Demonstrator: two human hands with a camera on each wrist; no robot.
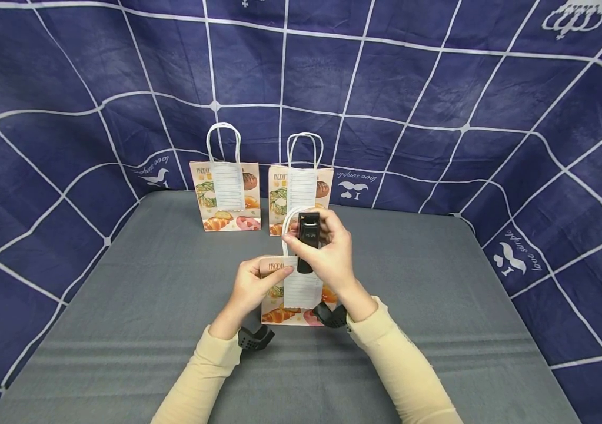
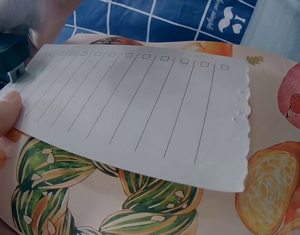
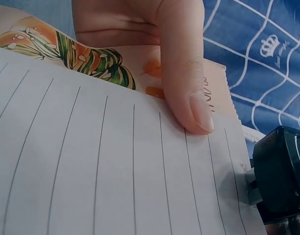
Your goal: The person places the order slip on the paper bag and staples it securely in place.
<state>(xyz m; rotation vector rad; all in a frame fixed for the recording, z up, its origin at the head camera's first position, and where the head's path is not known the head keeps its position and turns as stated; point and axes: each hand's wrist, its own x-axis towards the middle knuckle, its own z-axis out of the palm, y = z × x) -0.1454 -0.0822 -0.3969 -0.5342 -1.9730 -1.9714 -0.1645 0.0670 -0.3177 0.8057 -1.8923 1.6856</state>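
My right hand (image 1: 336, 250) grips a black stapler (image 1: 308, 238), held at the top edge of the nearest paper bag (image 1: 271, 297). This bag has bread prints and a white twisted handle (image 1: 286, 227). A lined checklist sheet (image 1: 302, 292) lies against its front. In the right wrist view, the stapler's jaws sit at the sheet's upper edge. My left hand (image 1: 252, 285) pinches the bag's top left corner, and its thumb (image 3: 186, 98) presses the sheet flat against the bag.
Two similar bags stand behind, a left one (image 1: 210, 203) and a right one (image 1: 275, 206) partly hidden by the right hand. Each has a lined sheet on its front. A blue checked cloth (image 1: 412, 88) surrounds the grey table (image 1: 422, 282).
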